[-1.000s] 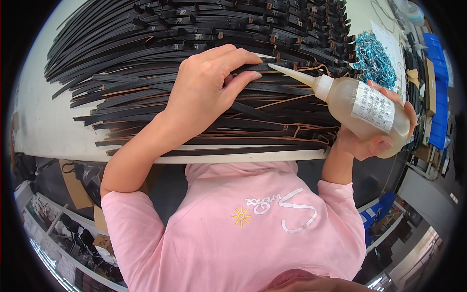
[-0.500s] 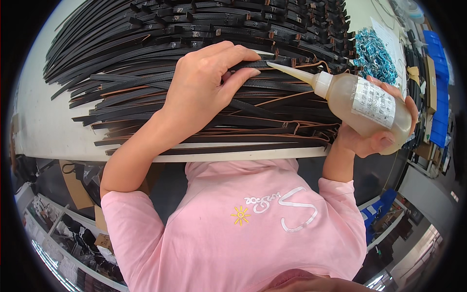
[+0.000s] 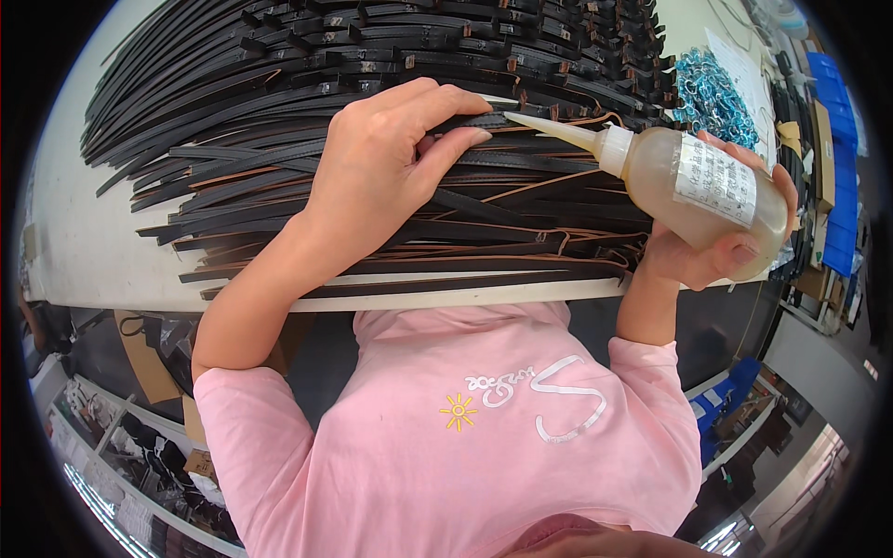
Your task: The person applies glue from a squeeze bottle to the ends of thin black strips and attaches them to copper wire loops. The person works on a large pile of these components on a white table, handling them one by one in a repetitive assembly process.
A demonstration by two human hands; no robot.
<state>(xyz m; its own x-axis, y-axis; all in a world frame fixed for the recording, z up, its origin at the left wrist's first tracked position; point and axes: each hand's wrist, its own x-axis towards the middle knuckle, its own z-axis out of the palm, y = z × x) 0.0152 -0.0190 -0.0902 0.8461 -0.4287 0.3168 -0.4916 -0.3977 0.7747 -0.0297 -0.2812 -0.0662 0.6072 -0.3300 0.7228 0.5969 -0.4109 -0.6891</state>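
My left hand [image 3: 377, 153] pinches a black leather strap [image 3: 483, 121] between thumb and fingers, above a spread of similar straps. My right hand [image 3: 686, 262] is wrapped around a translucent squeeze bottle [image 3: 651, 177] of yellowish liquid with a white label. The bottle is tilted, and its long pale nozzle [image 3: 553, 130] points left. The nozzle's tip is at the pinched strap, close to my left fingertips; whether it touches, or any liquid comes out, I cannot tell. My left fingers hide part of the strap.
Many black straps [image 3: 307, 209] with brown edges lie across the white table [image 3: 121, 246], with more in dense rows behind. A heap of blue and silver metal hardware [image 3: 712, 98] lies at the back right. Blue bins [image 3: 831, 167] stand beyond the table's right side.
The nozzle tip and bottle have shifted slightly up and left. My left hand has moved a little left, still pinching the strap.
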